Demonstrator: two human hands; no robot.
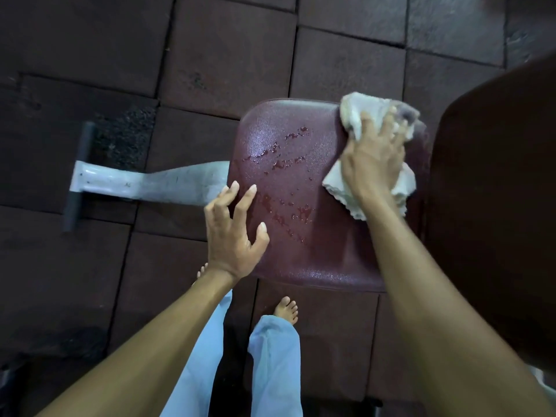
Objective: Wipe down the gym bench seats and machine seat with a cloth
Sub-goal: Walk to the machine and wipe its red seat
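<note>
Droplets (279, 161) and smeared wet streaks were seen on the maroon seat (316, 251), spread over its middle and its left half.

The cloth (361, 112), white and crumpled, was laid on the seat's far right corner. Part of it was bunched beyond the fingers and part trailed out under the wrist towards the seat's right edge. It was pressed down by the right hand (373, 164), whose fingers (364, 130) were spread and stretched nearly straight over the folds rather than clenched round them; the fingertips were blurred.

The left hand (231, 233) was held at the seat's left edge with nothing in it. Its fingers (245, 203) were released, fanned apart and slightly bent, with the tips placed over the padding just inside that edge. Whether the surface was actually touched could not be told.

A darker backrest (496, 206) was seen just beside the seat on its right, close to the cloth. A pale metal leg (150, 182) was run out from under the seat's left edge and ended in a dark crossbar (76, 176) on the floor (225, 55) of dark square tiles. Below the seat's near edge a bare foot (287, 310) and pale blue trousers (275, 362) were visible, and toes (203, 270) of the other foot were glimpsed beside the left wrist.
</note>
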